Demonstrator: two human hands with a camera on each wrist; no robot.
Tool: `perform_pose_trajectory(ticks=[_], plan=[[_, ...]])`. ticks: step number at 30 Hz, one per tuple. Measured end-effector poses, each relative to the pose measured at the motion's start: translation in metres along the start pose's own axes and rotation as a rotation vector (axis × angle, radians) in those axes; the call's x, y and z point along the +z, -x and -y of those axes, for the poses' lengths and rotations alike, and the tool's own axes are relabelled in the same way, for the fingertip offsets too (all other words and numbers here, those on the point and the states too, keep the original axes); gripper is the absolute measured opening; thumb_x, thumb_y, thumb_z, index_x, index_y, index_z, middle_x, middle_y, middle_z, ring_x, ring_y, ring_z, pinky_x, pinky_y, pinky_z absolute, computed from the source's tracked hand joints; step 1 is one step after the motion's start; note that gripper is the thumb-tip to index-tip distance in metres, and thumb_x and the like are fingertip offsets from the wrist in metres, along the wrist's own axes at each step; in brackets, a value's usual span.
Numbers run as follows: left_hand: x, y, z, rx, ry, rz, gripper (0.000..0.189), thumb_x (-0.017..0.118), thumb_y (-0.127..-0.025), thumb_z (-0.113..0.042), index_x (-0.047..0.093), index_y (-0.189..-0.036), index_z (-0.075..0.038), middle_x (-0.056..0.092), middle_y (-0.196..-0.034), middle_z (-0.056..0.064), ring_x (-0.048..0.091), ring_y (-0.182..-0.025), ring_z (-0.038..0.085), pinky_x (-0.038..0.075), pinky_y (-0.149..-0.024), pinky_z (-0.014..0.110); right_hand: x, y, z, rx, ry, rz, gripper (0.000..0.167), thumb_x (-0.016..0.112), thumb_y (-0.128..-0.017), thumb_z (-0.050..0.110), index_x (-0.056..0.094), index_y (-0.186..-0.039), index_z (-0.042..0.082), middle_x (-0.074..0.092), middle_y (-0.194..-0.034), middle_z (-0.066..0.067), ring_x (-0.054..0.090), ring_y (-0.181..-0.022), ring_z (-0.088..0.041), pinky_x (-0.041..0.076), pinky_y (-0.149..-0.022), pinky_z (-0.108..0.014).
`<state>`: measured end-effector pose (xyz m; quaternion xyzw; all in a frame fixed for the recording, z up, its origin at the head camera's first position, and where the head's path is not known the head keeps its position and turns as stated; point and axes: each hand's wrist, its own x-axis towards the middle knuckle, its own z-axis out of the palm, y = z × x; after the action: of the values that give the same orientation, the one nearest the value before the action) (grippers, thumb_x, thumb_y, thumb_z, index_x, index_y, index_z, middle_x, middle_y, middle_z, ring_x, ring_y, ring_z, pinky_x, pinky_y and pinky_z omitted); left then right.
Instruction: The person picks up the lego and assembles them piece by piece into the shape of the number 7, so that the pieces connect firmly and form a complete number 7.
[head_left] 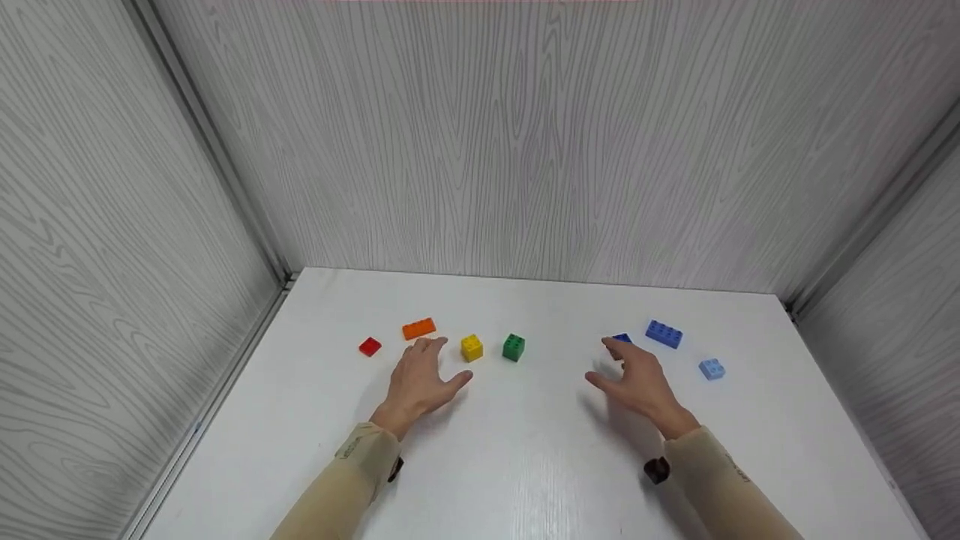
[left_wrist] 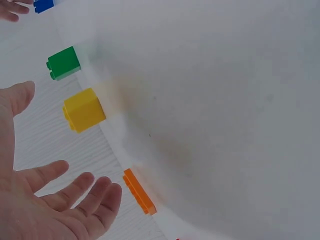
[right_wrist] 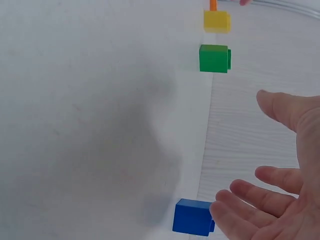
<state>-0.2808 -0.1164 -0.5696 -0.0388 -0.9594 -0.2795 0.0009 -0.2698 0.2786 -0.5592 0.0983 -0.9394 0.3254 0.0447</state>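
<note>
My left hand hovers over the white table with thumb and fingers spread, holding nothing. Just beyond its fingers lies a flat orange brick, and a yellow brick stands to the right of them. A green brick is on the table between the two hands. Over on the right, my right hand is also spread and holds nothing. Its fingers partly cover a dark blue brick in the head view; in the right wrist view that blue brick appears beside the fingertips.
A small red brick lies at the far left. Beyond the right hand are a long blue brick and a light blue brick. Grey wood-grain panels enclose the white table at the back and sides.
</note>
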Motion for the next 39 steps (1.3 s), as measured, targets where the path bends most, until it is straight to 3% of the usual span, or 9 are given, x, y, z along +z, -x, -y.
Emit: perform_pose_trajectory(ticks=[5, 9, 17, 25, 34, 39], plan=[[0.002, -0.003, -0.007, 0.009, 0.079, -0.002, 0.058, 0.081, -0.102, -0.046, 0.071, -0.146, -0.009, 0.077, -0.132, 0.012, 0.071, -0.113, 0.029, 0.063, -0.107, 0.048, -0.007, -0.001, -0.007, 0.011, -0.088, -0.068, 0.053, 0.087, -0.099, 0.021, 0.070, -0.145, -0.001, 0.076, -0.141, -0.026, 0.074, -0.131, -0.046, 0.060, -0.113, -0.062], [0.005, -0.007, -0.013, 0.023, 0.138, -0.006, 0.049, 0.082, -0.103, -0.040, 0.074, -0.139, -0.009, 0.078, -0.125, 0.009, 0.070, -0.103, 0.023, 0.065, -0.100, 0.042, -0.013, -0.002, -0.009, 0.040, -0.113, -0.094, 0.047, 0.085, -0.100, 0.019, 0.073, -0.140, -0.002, 0.078, -0.136, -0.026, 0.075, -0.128, -0.047, 0.061, -0.112, -0.064], [0.013, -0.014, -0.029, 0.060, 0.315, -0.026, 0.046, 0.083, -0.104, -0.032, 0.074, -0.141, -0.007, 0.078, -0.132, 0.014, 0.074, -0.112, 0.028, 0.065, -0.105, 0.043, -0.020, -0.007, -0.019, 0.127, -0.144, -0.135, 0.046, 0.086, -0.100, 0.022, 0.074, -0.139, 0.000, 0.078, -0.136, -0.025, 0.075, -0.127, -0.044, 0.062, -0.111, -0.059], [0.026, -0.026, -0.042, 0.067, 0.408, -0.009, 0.046, 0.081, -0.104, -0.030, 0.073, -0.143, -0.005, 0.078, -0.136, 0.019, 0.075, -0.118, 0.034, 0.065, -0.109, 0.049, -0.021, -0.012, -0.033, 0.256, -0.187, -0.141, 0.053, 0.087, -0.100, 0.032, 0.072, -0.143, 0.003, 0.074, -0.143, -0.024, 0.072, -0.133, -0.042, 0.060, -0.115, -0.058], [0.041, -0.035, -0.058, 0.094, 0.407, -0.013, 0.051, 0.081, -0.103, -0.025, 0.070, -0.147, -0.002, 0.075, -0.145, 0.021, 0.075, -0.127, 0.036, 0.063, -0.110, 0.052, -0.017, -0.019, -0.042, 0.335, -0.218, -0.126, 0.066, 0.087, -0.099, 0.038, 0.066, -0.150, 0.003, 0.069, -0.152, -0.026, 0.067, -0.141, -0.044, 0.058, -0.119, -0.058], [0.050, -0.041, -0.072, 0.090, 0.366, -0.050, 0.049, 0.082, -0.103, -0.025, 0.072, -0.143, 0.001, 0.077, -0.141, 0.021, 0.076, -0.126, 0.036, 0.064, -0.108, 0.051, -0.013, -0.025, -0.044, 0.359, -0.228, -0.115, 0.072, 0.088, -0.097, 0.042, 0.063, -0.152, 0.002, 0.068, -0.151, -0.026, 0.066, -0.141, -0.042, 0.056, -0.121, -0.057]])
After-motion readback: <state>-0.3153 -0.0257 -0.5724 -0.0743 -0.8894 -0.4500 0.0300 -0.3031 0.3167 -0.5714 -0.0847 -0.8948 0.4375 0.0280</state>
